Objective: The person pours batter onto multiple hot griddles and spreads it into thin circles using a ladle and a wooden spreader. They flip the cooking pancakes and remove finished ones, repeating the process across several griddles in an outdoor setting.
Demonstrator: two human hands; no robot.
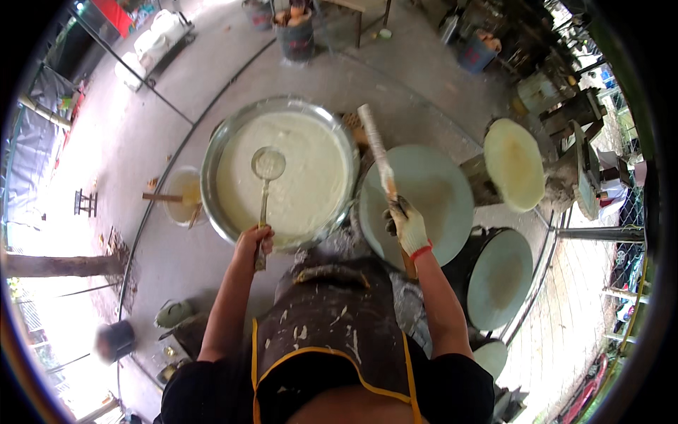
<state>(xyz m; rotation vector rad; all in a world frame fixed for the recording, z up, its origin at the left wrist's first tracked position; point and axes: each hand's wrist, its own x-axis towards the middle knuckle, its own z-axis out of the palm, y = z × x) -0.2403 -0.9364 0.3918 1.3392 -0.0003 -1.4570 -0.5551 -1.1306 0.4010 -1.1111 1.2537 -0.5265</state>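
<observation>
Bare, my left hand (256, 241) grips the handle of a metal ladle (268, 165), whose round bowl lies in or just over the pale batter (312, 175). The batter fills a wide metal basin (207, 204). My right hand (408, 221) wears a white glove with dark-stained fingertips and a red cuff. It is closed around a long wooden stick (375, 139), coated with batter at its far end, above a round pale griddle (450, 196). A browner patch shows near the griddle's middle.
A thin round pancake (514, 164) lies at the right, with another round griddle (500, 278) below it. Left of the basin stands a tub (172, 204) of yellowish liquid with a wooden-handled tool. Buckets (295, 42) stand on the floor ahead. A post (63, 266) is at far left.
</observation>
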